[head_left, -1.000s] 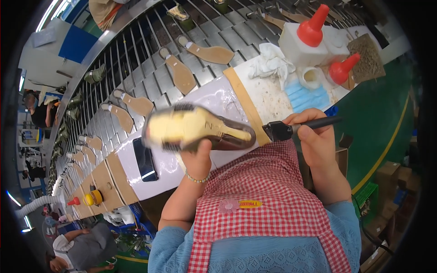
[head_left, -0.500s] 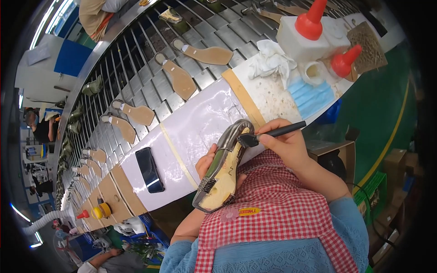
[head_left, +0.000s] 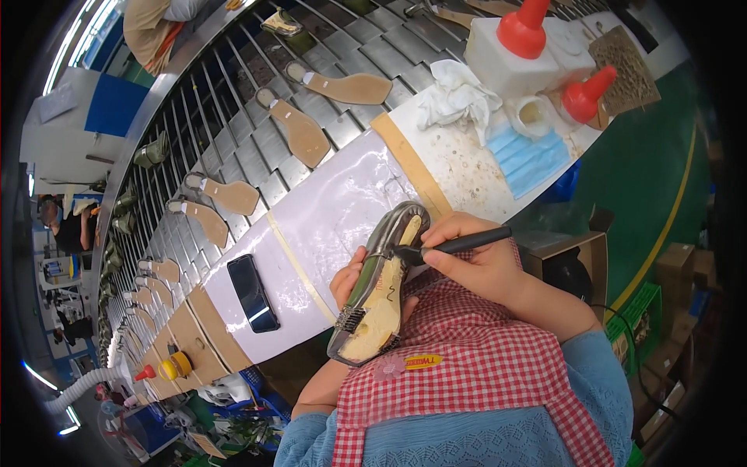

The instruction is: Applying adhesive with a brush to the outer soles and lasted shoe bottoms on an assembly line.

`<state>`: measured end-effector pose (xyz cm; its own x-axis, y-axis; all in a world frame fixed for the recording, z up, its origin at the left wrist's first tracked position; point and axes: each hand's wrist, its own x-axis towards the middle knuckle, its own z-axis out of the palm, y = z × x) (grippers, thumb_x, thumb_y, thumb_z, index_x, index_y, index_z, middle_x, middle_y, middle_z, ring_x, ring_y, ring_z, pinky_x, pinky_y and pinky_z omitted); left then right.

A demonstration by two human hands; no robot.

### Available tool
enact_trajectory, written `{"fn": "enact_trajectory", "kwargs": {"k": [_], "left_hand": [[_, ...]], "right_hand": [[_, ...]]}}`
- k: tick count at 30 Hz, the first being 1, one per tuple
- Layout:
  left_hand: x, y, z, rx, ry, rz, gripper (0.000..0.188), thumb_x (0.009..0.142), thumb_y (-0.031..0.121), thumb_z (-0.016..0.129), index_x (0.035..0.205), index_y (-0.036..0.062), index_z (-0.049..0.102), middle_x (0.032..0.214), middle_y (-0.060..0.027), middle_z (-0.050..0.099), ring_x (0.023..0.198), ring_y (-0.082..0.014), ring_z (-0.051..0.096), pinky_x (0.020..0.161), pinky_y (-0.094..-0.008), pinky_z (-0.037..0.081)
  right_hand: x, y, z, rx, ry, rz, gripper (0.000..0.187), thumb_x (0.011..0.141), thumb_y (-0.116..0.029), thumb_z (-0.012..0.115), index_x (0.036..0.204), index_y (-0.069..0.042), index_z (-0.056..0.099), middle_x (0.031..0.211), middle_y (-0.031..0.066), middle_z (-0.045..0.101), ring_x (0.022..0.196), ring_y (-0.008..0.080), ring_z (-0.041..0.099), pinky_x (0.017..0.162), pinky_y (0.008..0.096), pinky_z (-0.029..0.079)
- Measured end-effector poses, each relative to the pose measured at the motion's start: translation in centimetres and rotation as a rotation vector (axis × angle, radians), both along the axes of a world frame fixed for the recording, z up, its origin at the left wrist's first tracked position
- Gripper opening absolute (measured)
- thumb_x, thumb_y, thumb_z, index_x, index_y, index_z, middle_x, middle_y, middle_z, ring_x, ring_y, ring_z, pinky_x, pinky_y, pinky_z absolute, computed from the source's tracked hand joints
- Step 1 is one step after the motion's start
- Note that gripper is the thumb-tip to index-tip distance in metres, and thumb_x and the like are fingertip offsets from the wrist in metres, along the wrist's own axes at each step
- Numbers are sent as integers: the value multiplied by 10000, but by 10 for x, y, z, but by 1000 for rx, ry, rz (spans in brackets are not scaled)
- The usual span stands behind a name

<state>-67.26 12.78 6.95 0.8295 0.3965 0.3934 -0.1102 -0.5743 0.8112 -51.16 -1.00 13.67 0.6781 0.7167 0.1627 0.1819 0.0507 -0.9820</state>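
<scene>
Bottom side up, a shoe upper on a last (head_left: 385,292) is held over my lap at the bench edge, with dark and green edges round a pale yellowish underside. My left hand (head_left: 348,279) is closed around its side, and part of the fingers is hidden beneath it. A black brush (head_left: 476,240) is pinched in my right hand (head_left: 484,268). The brush's head touches the shoe's edge near the middle. Beside the shoe, a white plastic-covered work surface (head_left: 342,206) stretches away to the left.
A black phone (head_left: 253,293) lies left of the shoe. Beyond, several tan soles (head_left: 299,134) rest on a metal slatted conveyor (head_left: 257,159). At the right stand a white bottle (head_left: 506,66) with a red nozzle, an open jar (head_left: 531,117), a crumpled cloth (head_left: 459,97) and a blue mask (head_left: 529,162).
The brush head has slid along the shoe's edge from near one end toward the middle, with my right hand following to the left. My left hand keeps its hold.
</scene>
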Motion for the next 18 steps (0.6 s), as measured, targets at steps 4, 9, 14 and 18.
{"fn": "enact_trajectory", "kwargs": {"k": [4, 9, 14, 18], "left_hand": [[1, 1, 4, 13, 14, -1, 901, 668, 229, 828, 1320, 52, 231, 1194, -125, 320, 1253, -312, 365, 1085, -440, 328], [5, 2, 10, 24, 30, -2, 902, 668, 223, 827, 1322, 53, 230, 1202, -129, 320, 1251, -315, 369, 1083, -438, 330], [3, 9, 1, -15, 7, -16, 910, 671, 222, 823, 1337, 41, 230, 1240, -142, 339, 1259, -306, 365, 1078, -428, 324], [-7, 42, 12, -124, 101, -68, 694, 790, 285, 702, 1326, 24, 346, 1296, -140, 422, 1244, -271, 405, 1040, -405, 340]], "right_hand": [[3, 1, -2, 27, 314, 100, 122, 792, -61, 699, 883, -24, 625, 845, 63, 623, 798, 138, 596, 698, 257, 469], [7, -1, -2, -10, 43, -73, 131, 777, -59, 709, 875, -26, 628, 839, 68, 616, 782, 156, 596, 687, 261, 469], [6, 6, 17, -22, -23, 129, 168, 761, 19, 683, 914, -5, 618, 946, 118, 622, 922, 192, 602, 804, 288, 472], [6, 17, 30, 82, 362, 29, 175, 771, 36, 646, 935, -3, 597, 977, 114, 624, 933, 191, 594, 846, 298, 462]]}}
